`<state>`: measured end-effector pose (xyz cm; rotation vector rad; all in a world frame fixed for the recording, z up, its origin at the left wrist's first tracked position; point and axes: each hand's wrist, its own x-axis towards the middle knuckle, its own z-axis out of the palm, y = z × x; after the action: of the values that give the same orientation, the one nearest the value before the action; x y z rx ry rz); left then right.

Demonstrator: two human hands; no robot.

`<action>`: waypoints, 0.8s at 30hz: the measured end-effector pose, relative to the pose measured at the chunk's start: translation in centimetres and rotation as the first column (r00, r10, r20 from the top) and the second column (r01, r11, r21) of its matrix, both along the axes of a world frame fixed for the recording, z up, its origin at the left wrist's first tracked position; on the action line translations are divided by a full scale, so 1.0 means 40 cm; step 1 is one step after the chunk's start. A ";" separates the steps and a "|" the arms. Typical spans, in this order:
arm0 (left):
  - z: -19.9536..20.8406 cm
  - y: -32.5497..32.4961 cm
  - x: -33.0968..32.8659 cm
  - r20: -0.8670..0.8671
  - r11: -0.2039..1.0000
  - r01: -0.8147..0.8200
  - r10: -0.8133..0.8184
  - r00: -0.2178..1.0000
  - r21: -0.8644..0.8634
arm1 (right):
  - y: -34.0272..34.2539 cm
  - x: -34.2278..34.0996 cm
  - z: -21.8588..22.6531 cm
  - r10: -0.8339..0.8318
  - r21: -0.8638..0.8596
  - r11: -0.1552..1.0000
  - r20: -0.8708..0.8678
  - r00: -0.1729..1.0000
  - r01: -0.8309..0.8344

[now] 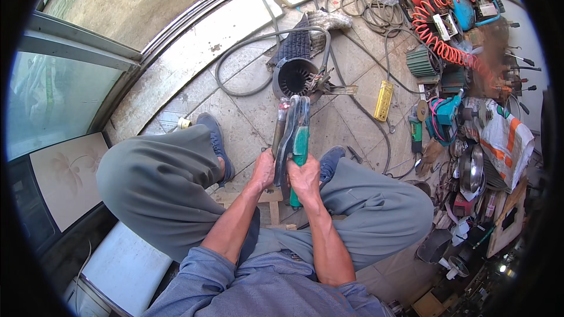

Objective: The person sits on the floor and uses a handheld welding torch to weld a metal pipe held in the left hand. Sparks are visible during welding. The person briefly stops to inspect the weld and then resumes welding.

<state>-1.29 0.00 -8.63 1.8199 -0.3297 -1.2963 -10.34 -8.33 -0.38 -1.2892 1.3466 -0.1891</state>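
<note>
Both forearms reach straight forward from the lower edge, between a seated person's knees, wrists close together. The left hand [264, 169] is closed around a brownish rod-like tool [278, 132]; the right hand [304, 177] grips a green-handled tool [300, 144] beside it, fingers partly hidden. Both tools point toward a round metal housing [284, 79] with an open end, on the tiled floor [238, 126] toward its far edge.

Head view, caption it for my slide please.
Left hand and right hand grip hand tools, one with a green handle, near a hollow metal cylinder above a tiled floor.
</note>
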 end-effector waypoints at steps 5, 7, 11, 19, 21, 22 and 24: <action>-0.023 0.005 -0.005 0.044 1.000 0.013 -0.014 0.999 0.018 | 0.000 0.004 0.006 0.003 -0.024 1.000 -0.008 1.000 -0.003; -0.034 0.007 -0.008 0.087 0.999 0.033 -0.035 0.996 0.029 | 0.002 0.003 0.004 0.005 -0.029 1.000 0.001 1.000 -0.005; -0.023 0.001 -0.001 0.029 0.999 0.031 -0.032 0.999 0.030 | 0.001 0.002 0.002 -0.006 -0.024 1.000 -0.007 1.000 0.006; -0.062 0.029 -0.007 0.281 0.925 0.112 -0.006 0.960 -0.363 | -0.001 0.003 0.001 0.000 0.040 0.999 -0.006 1.000 0.000; -0.097 0.038 -0.012 0.256 0.958 0.145 -0.081 0.963 -0.246 | 0.000 0.007 0.000 0.000 0.036 0.999 0.018 1.000 -0.001; -0.054 0.014 -0.001 0.218 0.972 0.189 -0.156 0.963 -0.139 | -0.005 0.004 0.001 0.003 0.035 0.999 0.002 1.000 -0.003; -0.002 0.004 0.009 0.099 0.979 0.177 -0.168 0.981 -0.097 | -0.006 -0.001 0.001 0.010 0.025 1.000 0.003 1.000 -0.010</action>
<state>-0.93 0.14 -8.71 1.7947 -0.6062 -1.2906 -10.37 -8.59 -0.33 -1.2743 1.3359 -0.1672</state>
